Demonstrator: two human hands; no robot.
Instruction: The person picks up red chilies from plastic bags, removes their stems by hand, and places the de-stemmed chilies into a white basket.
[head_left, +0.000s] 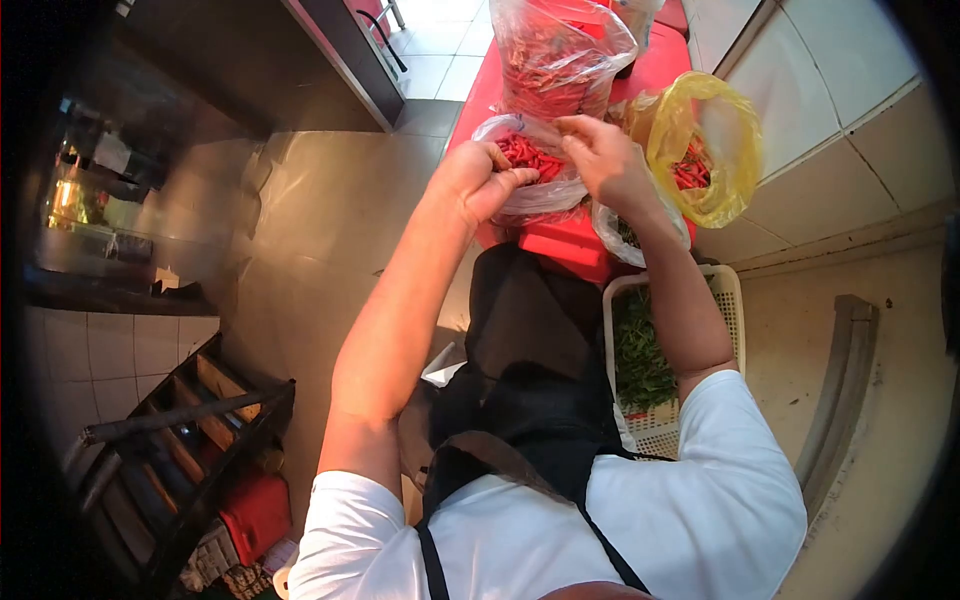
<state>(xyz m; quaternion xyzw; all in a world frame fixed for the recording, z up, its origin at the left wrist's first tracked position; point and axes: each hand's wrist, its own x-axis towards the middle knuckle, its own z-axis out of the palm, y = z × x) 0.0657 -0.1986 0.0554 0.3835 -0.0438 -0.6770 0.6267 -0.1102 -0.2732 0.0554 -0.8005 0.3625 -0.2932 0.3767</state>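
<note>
A clear plastic bag (540,200) of small red chillies (528,156) sits on the red surface in front of me. My left hand (476,180) is closed at the bag's left rim, its thumb reaching over the chillies. At the opposite rim, my right hand (604,162) pinches the plastic between thumb and fingers. Behind these hands stands a larger clear bag (560,65) packed with red chillies. A yellow plastic bag (735,190) to the right gapes, showing more red chillies inside. Under my right forearm, another clear bag (625,235) holds something dark green, partly hidden.
A cream plastic basket (735,300) of leafy greens (638,355) stands beside my right leg. The tiled wall (800,170) closes off the right side. Lower left, a dark rack (190,440) stands near a red container (255,515). A dark-sided counter (250,50) is at upper left.
</note>
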